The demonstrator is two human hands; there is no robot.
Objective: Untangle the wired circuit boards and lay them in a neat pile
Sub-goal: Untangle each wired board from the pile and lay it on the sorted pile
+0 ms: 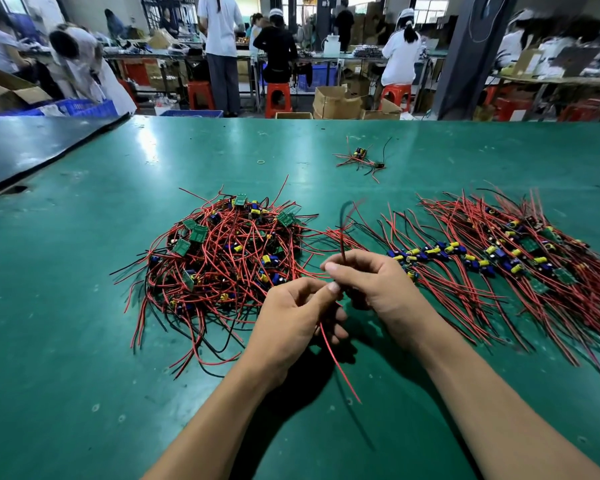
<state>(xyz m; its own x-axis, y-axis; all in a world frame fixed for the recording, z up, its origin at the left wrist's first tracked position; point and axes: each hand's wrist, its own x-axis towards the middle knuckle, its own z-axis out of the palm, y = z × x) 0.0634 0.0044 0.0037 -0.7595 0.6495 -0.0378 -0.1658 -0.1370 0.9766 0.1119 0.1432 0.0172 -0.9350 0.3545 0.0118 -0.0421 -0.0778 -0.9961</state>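
Head view: left hand (291, 327) and right hand (371, 285) pinch the same wires (340, 370), likely straightening them for the row (499, 261).

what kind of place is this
Most likely an electronics assembly workshop: heaps of wired circuit boards on a green bench, workers at long tables behind, and cardboard boxes on the floor.

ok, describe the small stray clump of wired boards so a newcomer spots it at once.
Start at the green table. Beyond the tangled heap and the combed-out row, toward the far edge, lies the stray clump. It is the smallest group by far and touches neither.
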